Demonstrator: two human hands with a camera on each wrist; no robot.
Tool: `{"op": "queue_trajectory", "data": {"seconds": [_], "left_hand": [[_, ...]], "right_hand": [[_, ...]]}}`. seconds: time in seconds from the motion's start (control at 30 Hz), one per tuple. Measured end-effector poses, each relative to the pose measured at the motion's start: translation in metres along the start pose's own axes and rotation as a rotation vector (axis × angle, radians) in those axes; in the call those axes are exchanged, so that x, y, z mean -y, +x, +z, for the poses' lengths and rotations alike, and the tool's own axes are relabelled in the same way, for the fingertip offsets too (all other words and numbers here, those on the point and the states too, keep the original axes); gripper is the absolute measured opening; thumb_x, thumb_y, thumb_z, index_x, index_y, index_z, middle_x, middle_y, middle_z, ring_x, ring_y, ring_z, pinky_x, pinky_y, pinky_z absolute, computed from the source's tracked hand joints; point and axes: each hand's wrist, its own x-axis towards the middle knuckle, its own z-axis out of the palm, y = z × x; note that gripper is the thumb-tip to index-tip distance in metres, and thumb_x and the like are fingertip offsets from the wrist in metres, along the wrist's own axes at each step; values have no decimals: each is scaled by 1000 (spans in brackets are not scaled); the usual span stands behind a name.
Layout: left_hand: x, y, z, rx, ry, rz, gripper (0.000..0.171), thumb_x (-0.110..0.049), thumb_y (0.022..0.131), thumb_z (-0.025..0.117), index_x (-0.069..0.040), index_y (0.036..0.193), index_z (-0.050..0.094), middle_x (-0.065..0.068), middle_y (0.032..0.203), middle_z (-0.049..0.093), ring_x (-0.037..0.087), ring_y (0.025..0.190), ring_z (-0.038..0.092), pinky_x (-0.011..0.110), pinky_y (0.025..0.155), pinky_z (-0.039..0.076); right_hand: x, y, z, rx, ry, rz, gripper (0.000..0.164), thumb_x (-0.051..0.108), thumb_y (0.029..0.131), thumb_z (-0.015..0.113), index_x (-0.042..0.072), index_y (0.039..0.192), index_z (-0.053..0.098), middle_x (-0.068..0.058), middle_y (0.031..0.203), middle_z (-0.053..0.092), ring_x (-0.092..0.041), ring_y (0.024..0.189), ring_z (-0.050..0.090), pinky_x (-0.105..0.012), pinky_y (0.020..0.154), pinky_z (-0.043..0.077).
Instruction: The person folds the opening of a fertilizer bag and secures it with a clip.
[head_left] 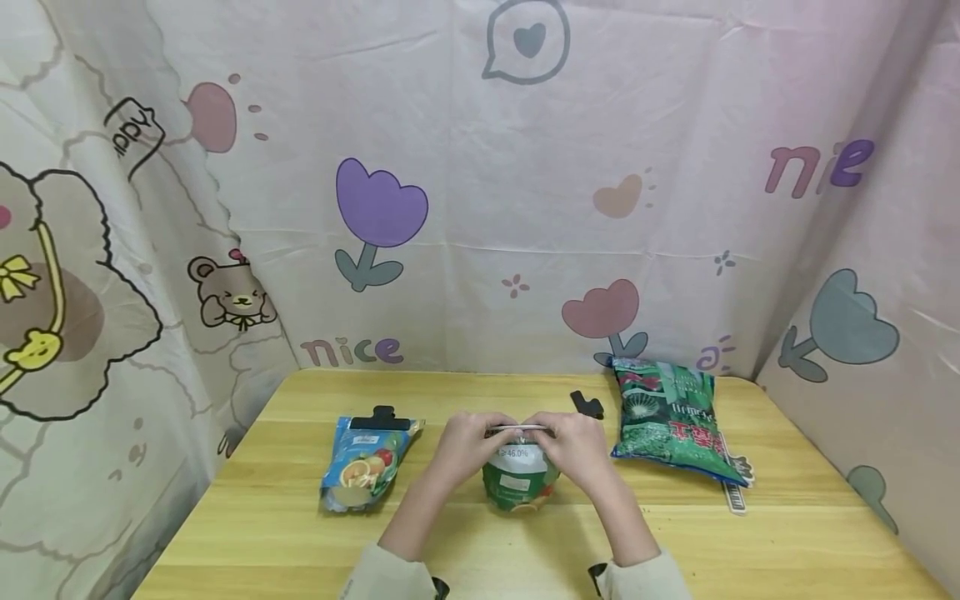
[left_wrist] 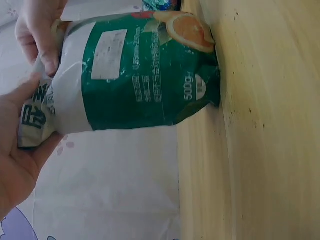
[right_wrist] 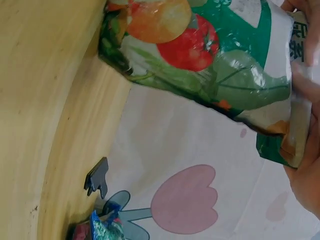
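Observation:
A green and white plastic bag [head_left: 516, 487] printed with fruit and vegetables stands upright on the table between my hands. Its top edge is folded over, as the left wrist view shows. My left hand [head_left: 471, 442] pinches one side of that folded top, thumb against the near face. On the other side, my right hand [head_left: 572, 442] pinches the same fold. The left wrist view shows "500g" low on the bag [left_wrist: 135, 75], while a tomato and an orange fruit appear on the bag [right_wrist: 200, 60] in the right wrist view.
A black clip [head_left: 587, 406] lies on the table [head_left: 465, 558] behind my right hand. To the left, another black clip [head_left: 381, 419] closes a blue bag [head_left: 363, 467]. At the right lies a full green bag [head_left: 667, 421], partly over a flat printed cutout [head_left: 735, 497]. A patterned cloth [head_left: 480, 183] hangs behind.

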Motion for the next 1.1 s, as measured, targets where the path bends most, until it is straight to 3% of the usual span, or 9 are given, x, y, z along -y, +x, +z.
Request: {"op": "queue_trajectory", "data": {"seconds": [0.1, 0.17, 0.3, 0.57, 0.7, 0.77, 0.87, 1.0, 1.1], "left_hand": [[3, -1, -1, 27, 0, 11, 25, -29, 90, 58, -10, 93, 73, -1, 85, 69, 8, 73, 64, 20, 62, 50], [4, -2, 0, 6, 32, 23, 24, -28, 91, 57, -10, 93, 73, 0, 85, 69, 8, 72, 64, 21, 62, 50], [4, -4, 4, -94, 120, 49, 17, -23, 88, 62, -9, 90, 73, 2, 82, 70, 10, 67, 64, 23, 60, 51], [-2, -3, 21, -329, 189, 61, 12, -17, 81, 71, -6, 84, 74, 5, 74, 69, 12, 56, 64, 19, 51, 49], [-2, -2, 27, -380, 198, 41, 10, -15, 80, 72, -6, 83, 75, 5, 72, 69, 12, 54, 64, 19, 48, 48], [-2, -2, 25, -348, 177, 23, 12, -17, 81, 71, -6, 84, 75, 5, 73, 69, 12, 57, 64, 19, 50, 49], [1, -1, 17, -222, 86, -15, 17, -21, 85, 67, -6, 88, 74, 5, 80, 70, 14, 66, 66, 21, 56, 51], [6, -1, 1, -19, -160, -117, 23, -23, 89, 61, -6, 95, 73, 4, 91, 69, 16, 83, 65, 24, 68, 51], [9, -2, -6, 43, -283, -172, 24, -22, 91, 58, -5, 98, 72, 5, 96, 68, 17, 89, 63, 25, 72, 51]], "right_hand": [[-1, -2, -1, 37, 21, 14, 5, 25, 81, 71, 23, 84, 73, 9, 77, 68, -5, 58, 58, -17, 45, 38], [-1, -2, 0, 45, 32, 15, 9, 28, 84, 67, 23, 87, 73, 9, 81, 68, -6, 62, 60, -19, 47, 41], [1, -1, 3, 10, 6, 2, 9, 27, 85, 67, 21, 86, 73, 7, 81, 69, -8, 63, 61, -21, 48, 43], [6, -2, 14, -219, -147, -4, 7, 21, 75, 75, 15, 72, 72, 0, 64, 67, -15, 45, 57, -22, 36, 36], [7, -2, 18, -243, -170, 17, 8, 22, 75, 74, 15, 72, 72, 0, 61, 66, -15, 41, 53, -21, 34, 31], [7, -3, 17, -220, -165, 15, 8, 23, 76, 73, 16, 73, 72, 0, 60, 65, -13, 39, 50, -19, 34, 29], [3, -3, 11, -150, -80, 14, 5, 21, 78, 73, 16, 77, 73, 2, 66, 67, -10, 44, 54, -19, 37, 35], [-5, -6, -2, -20, 127, 64, 6, 13, 82, 70, 15, 86, 73, 3, 78, 69, -7, 58, 60, -23, 51, 46], [-9, -8, -7, 40, 207, 110, 11, 8, 84, 67, 16, 90, 73, 3, 83, 69, -4, 63, 59, -26, 55, 48]]}}
